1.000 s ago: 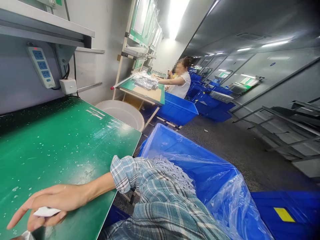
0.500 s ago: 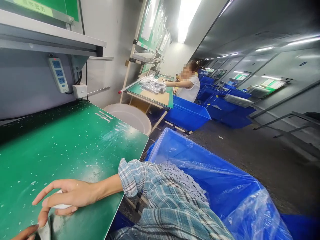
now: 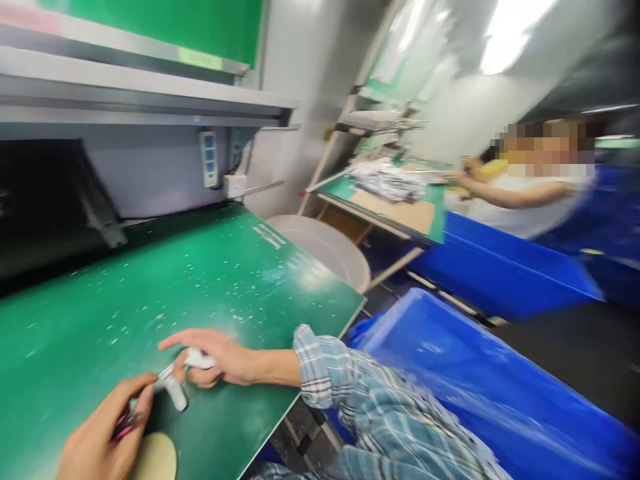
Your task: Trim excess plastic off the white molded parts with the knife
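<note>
Fingers (image 3: 213, 341) of my right hand (image 3: 225, 360) are pinching a white piece (image 3: 175, 395) just above the green bench mat (image 3: 150, 280), my left hand (image 3: 100, 433) is clutching something small and pink (image 3: 124, 427) I can't make out, and from here a loose pinch could easily drop that piece.

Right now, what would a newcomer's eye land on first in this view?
First come the hands at the near edge of the speckled green workbench: the right hand pinches a white strip, and the left hand grips a small pink-and-dark item. To the right, a large blue bin sits beside the bench. Farther off, a co-worker in a white top reaches over another green bench.
</note>
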`<state>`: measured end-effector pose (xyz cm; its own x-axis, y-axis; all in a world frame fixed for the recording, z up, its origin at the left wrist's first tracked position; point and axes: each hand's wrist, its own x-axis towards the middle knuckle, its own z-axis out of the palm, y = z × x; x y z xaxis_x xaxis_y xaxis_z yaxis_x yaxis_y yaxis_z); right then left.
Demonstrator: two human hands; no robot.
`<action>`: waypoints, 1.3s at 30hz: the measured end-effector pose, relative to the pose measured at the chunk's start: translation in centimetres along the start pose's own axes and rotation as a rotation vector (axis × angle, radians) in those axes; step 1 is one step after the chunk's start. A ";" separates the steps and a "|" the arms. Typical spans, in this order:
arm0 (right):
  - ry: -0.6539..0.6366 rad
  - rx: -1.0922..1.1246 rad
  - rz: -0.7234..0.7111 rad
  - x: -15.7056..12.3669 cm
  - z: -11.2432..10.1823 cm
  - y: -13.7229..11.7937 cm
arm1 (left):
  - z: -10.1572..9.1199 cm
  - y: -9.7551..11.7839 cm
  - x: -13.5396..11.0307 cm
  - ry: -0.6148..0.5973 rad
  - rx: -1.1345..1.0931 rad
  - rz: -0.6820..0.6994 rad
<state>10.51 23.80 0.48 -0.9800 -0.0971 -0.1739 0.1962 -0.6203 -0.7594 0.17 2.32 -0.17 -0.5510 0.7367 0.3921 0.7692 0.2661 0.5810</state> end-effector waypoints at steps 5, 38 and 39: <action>-0.027 0.036 0.049 -0.5 0.3 -0.2 | -0.7 2.0 1.0 0.050 -0.043 0.083; -0.069 -0.447 -0.109 -2.0 1.6 0.8 | -0.5 4.2 0.7 -0.092 -0.410 -0.218; -0.061 -0.405 -0.100 -1.9 1.7 0.7 | -0.6 4.2 0.8 -0.084 -0.443 -0.257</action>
<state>12.43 22.27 1.31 -0.9927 -0.1055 -0.0589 0.0860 -0.2743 -0.9578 2.79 3.66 2.99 -0.6621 0.7346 0.1485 0.3911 0.1697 0.9046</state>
